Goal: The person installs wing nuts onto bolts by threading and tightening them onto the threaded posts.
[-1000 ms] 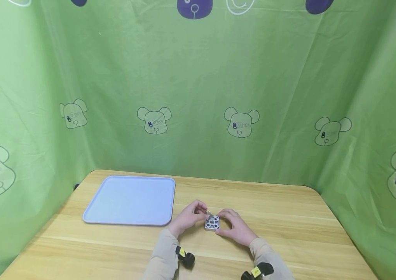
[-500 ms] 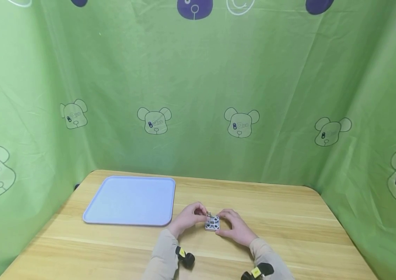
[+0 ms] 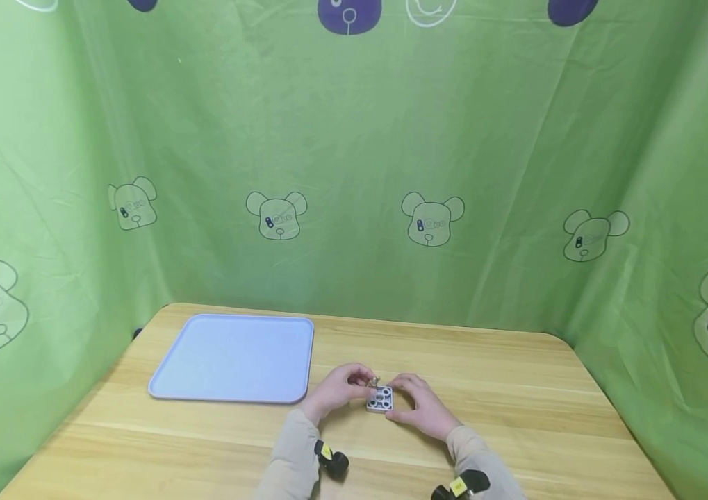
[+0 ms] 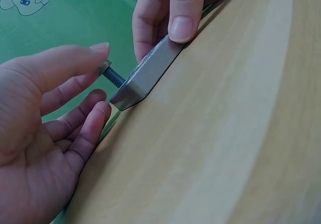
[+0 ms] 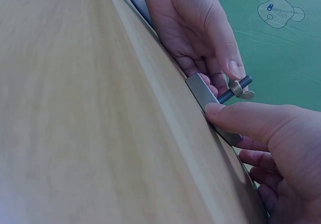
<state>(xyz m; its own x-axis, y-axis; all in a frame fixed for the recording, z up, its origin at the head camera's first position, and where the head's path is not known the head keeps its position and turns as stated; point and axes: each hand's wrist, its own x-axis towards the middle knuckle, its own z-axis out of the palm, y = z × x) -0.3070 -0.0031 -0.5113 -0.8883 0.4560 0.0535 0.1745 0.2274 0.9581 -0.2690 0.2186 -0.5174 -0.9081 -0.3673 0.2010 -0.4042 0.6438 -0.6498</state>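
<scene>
A square metal block (image 3: 380,399) with ringed holes in its top lies flat on the wooden table. From it rises a threaded bolt (image 5: 226,96), carrying a wing nut (image 5: 239,88) partway along its thread. My left hand (image 3: 336,389) is at the block's far left corner, pinching the wing nut between thumb and fingers. On the other side, my right hand (image 3: 419,410) grips the block's edges, its thumb (image 5: 216,108) on the near side face. The left wrist view shows the block (image 4: 150,71) edge-on, with the left fingers curled beside the bolt (image 4: 114,77).
A pale blue tray (image 3: 235,357) lies on the left part of the wooden table (image 3: 485,368). Green curtains (image 3: 354,278) with bear prints surround the table at the back and sides. Each sleeve carries a black wrist camera.
The left thumb and fingers have shifted slightly around the wing nut, and the nut shows at a different angle. My right hand and the block stay in place.
</scene>
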